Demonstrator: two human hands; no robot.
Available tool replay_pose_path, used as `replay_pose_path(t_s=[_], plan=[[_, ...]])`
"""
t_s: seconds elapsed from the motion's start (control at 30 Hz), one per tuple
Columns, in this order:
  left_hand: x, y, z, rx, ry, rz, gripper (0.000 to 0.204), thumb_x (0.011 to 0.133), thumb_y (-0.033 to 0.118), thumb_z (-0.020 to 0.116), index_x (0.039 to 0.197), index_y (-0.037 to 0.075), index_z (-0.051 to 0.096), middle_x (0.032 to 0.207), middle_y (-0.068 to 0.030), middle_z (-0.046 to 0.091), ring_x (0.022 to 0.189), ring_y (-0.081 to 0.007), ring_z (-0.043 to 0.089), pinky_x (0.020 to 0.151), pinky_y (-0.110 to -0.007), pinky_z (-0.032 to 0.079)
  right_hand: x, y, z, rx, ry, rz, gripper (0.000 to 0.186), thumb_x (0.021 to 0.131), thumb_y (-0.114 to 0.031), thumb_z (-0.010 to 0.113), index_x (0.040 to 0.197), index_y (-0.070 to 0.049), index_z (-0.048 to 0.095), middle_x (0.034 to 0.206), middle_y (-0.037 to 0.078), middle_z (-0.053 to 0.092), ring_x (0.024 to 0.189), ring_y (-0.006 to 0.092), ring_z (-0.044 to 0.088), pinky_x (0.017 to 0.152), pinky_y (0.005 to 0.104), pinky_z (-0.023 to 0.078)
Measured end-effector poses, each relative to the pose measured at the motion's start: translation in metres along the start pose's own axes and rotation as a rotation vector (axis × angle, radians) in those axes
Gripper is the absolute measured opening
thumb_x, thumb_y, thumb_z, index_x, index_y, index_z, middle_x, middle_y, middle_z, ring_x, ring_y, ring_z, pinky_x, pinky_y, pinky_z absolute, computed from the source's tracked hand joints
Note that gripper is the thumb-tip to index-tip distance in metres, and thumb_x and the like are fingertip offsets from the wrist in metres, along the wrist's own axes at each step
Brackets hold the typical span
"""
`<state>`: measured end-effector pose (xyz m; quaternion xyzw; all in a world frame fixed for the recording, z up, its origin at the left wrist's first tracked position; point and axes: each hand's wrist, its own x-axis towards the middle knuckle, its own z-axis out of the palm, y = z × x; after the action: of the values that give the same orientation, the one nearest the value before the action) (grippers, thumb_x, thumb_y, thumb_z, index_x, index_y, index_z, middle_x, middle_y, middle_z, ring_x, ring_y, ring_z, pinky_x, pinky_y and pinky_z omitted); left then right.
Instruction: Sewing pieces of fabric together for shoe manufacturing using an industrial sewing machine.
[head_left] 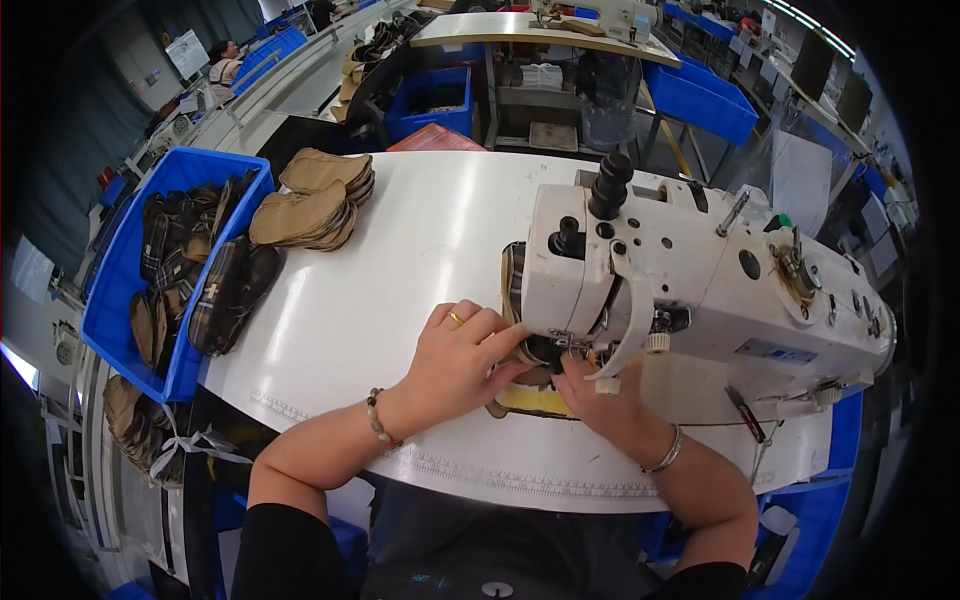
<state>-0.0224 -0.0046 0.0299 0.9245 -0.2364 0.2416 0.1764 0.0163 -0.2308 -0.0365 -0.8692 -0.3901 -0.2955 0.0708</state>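
Note:
At the needle of a white sewing machine [690,280], both my hands hold a dark plaid fabric piece with a tan edge [512,268], which looks like a shoe upper. My left hand [455,365] pinches its near left side between thumb and forefinger. Close to the presser foot, my right hand [605,402] has its fingertips closed on the piece's right side, partly hidden by the machine's white guard. The machine head covers the middle of the piece. A yellow strip [537,401] lies on the table just below my fingers.
Left on the white table [400,240] are stacked tan sole-shaped pieces [308,215]. Beside them, a blue bin [180,372] holds plaid pieces, and more plaid pieces [235,295] lean on its side. Small thread snips [745,414] lie right of my right hand.

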Motion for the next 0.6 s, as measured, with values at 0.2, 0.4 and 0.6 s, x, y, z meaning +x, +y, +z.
replay_pose_path(t_s=[0.2, 0.4, 0.6], plan=[[0.000, -0.001, 0.000, -0.154, 0.068, 0.185, 0.026, 0.078, 0.023, 0.080, 0.098, 0.010, 0.071, 0.091, -0.0030, 0.064, 0.083, -0.0220, 0.056, 0.082, -0.036, 0.044, 0.018, -0.003, -0.017, 0.220, 0.022, 0.021, 0.025, 0.072, -0.022, 0.078, 0.091, -0.011, 0.067, 0.089, 0.005, 0.068, 0.073, 0.0250, 0.064, 0.063, 0.0425, 0.047], [-0.002, 0.000, 0.004, -0.431, -0.227, -0.144, 0.027, 0.088, 0.027, 0.071, 0.109, 0.009, 0.070, 0.105, -0.0060, 0.063, 0.094, -0.0268, 0.057, 0.088, -0.038, 0.040, 0.016, -0.004, -0.017, 0.239, 0.044, -0.034, 0.023, 0.071, -0.011, 0.071, 0.094, -0.005, 0.069, 0.070, 0.006, 0.065, 0.060, 0.0249, 0.066, 0.047, 0.0363, 0.049], [-0.002, -0.001, 0.011, -0.477, -0.318, -0.191, 0.029, 0.088, 0.024, 0.070, 0.115, 0.013, 0.069, 0.111, -0.0025, 0.062, 0.105, -0.0238, 0.053, 0.092, -0.039, 0.034, 0.014, -0.006, -0.014, 0.227, 0.059, -0.095, 0.020, 0.074, -0.010, 0.066, 0.093, -0.004, 0.069, 0.065, 0.002, 0.057, 0.055, 0.0187, 0.060, 0.044, 0.0332, 0.045]])
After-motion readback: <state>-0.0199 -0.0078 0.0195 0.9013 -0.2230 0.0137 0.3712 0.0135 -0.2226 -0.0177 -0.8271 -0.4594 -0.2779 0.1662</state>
